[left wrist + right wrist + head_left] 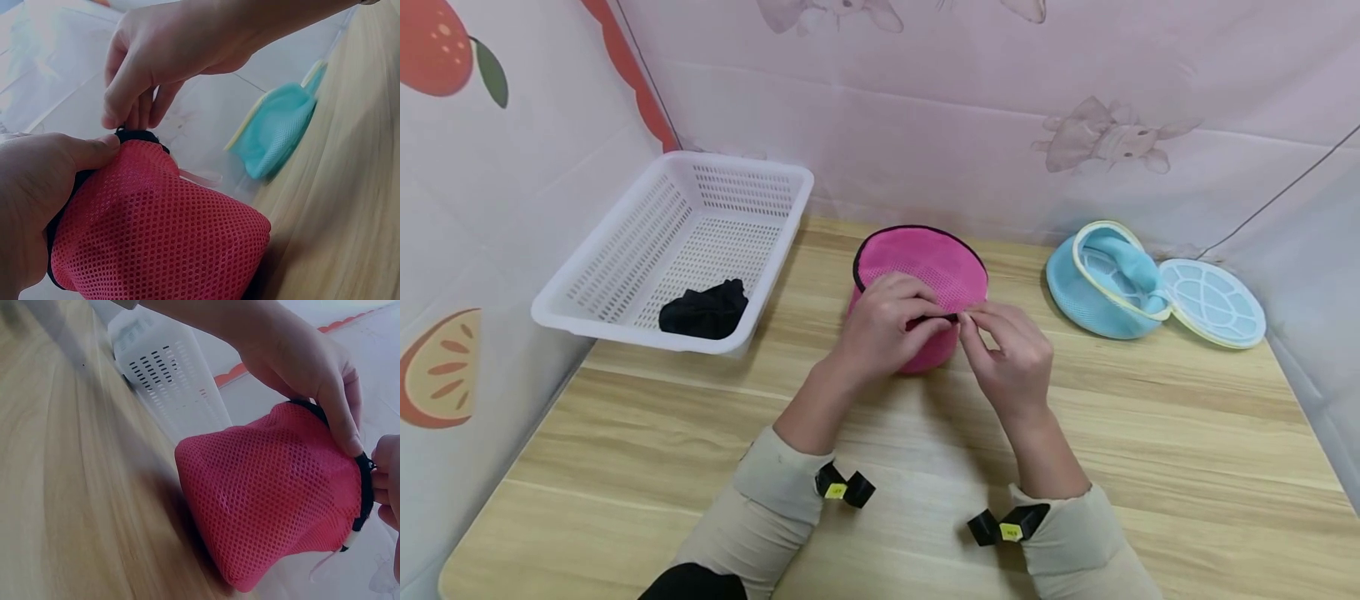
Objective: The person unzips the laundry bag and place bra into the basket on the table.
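A pink mesh laundry bag [925, 258] with black zipper trim stands on the table in front of me, its lid raised at the back. My left hand [883, 329] grips the bag's near black rim, thumb on the outer side. Beside it, my right hand [1011, 354] pinches the small black zipper pull [373, 464] on that rim. From the left wrist view, the right hand [181, 47] comes down on the trim from above, close to the left thumb. A reddish patch shows faintly through the mesh [275, 487] in the right wrist view.
A white perforated basket [778, 250] sits at the left with a crumpled black cloth [706, 310] in it. At the back right stands a blue mesh bag [1082, 292] with cream trim, its round lid [1213, 302] folded out. Behind the table hangs a pink printed curtain [925, 125].
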`<state>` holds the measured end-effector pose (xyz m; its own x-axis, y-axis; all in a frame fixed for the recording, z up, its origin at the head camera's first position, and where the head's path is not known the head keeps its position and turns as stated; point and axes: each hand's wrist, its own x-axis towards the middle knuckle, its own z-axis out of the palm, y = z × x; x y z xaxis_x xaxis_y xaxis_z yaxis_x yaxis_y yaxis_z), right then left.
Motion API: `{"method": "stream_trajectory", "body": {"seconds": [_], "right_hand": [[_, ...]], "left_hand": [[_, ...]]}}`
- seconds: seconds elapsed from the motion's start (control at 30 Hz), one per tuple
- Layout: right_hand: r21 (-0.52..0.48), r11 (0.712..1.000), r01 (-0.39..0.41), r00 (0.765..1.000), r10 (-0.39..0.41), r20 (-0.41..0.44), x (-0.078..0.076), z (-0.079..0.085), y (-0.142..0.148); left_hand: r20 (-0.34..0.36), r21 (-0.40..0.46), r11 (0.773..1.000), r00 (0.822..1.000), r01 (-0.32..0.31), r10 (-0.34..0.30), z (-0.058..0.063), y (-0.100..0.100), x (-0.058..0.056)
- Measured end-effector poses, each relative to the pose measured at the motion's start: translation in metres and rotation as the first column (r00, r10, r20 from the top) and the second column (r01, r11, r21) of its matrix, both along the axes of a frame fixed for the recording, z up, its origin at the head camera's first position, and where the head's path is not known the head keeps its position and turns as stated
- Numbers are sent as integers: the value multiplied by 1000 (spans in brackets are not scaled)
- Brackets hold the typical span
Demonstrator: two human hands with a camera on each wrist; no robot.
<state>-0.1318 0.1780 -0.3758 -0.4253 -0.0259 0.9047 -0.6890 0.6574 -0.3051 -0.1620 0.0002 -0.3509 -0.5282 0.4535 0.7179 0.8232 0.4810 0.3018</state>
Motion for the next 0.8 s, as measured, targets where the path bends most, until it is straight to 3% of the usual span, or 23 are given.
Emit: {"method": "stream_trajectory", "body": {"seconds": [0.33,0.8], "right_hand": [[-3,1000,6,1000,-6,9,-1,0,2],[47,999,-14,1000,14,-10,3,1,-7]], "left_hand": [[13,-20,1000,1000,-15,15,0,-2,-1],[-25,-60,998,1000,-1,0,1,3,3]]}}
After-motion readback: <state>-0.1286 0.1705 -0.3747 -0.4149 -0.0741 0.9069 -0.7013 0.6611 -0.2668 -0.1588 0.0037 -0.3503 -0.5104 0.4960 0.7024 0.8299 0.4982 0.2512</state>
